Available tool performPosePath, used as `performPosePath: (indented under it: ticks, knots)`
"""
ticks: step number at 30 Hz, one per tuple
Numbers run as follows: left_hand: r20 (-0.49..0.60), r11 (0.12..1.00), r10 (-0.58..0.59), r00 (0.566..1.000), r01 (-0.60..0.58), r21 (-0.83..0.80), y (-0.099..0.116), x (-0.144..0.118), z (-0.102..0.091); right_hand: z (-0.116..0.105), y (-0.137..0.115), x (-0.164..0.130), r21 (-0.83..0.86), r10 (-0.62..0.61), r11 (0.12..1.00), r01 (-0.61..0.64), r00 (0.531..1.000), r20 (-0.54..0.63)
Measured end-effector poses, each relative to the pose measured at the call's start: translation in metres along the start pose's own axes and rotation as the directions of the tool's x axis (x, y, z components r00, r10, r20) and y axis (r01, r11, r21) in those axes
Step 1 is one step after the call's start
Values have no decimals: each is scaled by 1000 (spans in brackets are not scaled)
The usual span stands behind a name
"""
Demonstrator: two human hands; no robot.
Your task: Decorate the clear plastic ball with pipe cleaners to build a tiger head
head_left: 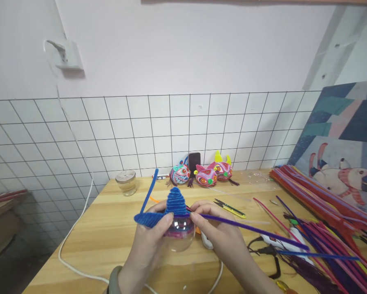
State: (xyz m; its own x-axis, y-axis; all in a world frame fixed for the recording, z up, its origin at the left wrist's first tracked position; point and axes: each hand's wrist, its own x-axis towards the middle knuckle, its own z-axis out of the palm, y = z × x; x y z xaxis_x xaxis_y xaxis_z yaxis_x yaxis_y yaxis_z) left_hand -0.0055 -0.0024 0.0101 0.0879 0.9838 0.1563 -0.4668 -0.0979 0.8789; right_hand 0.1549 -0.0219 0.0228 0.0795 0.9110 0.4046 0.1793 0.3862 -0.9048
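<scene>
The left hand point(148, 245) grips a clear plastic ball point(180, 234) capped with a coiled blue pipe cleaner point(175, 202); the right hand point(223, 234) pinches a purple pipe cleaner point(251, 228) against it. Beyond, yellow-handled snips point(231, 208), then three fish ornaments point(202, 173).

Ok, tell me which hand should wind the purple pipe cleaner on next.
Probably the right hand: it already pinches the purple pipe cleaner, while the left hand steadies the clear ball.

blue coiled cone point(175, 201), purple pipe cleaner point(247, 228)
</scene>
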Motion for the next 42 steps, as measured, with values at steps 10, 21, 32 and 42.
performPosePath:
  ticks: [10,21,32,42]
  knots:
    - [-33,994,-74,997,71,-77,-1,1,1,4,1,-1,-3,16,1000,-16,998,-58]
    - [-99,989,-102,990,90,-118,-12,3,0,23,7,-11,371,136,917,-148,989,57]
    - [118,998,-6,993,0,55,-10,3,-10,12,11,-5,420,55,896,-143,975,214]
    - [-43,983,172,984,-168,78,26,22,-30,-35,50,20,-659,389,712,-241,917,85]
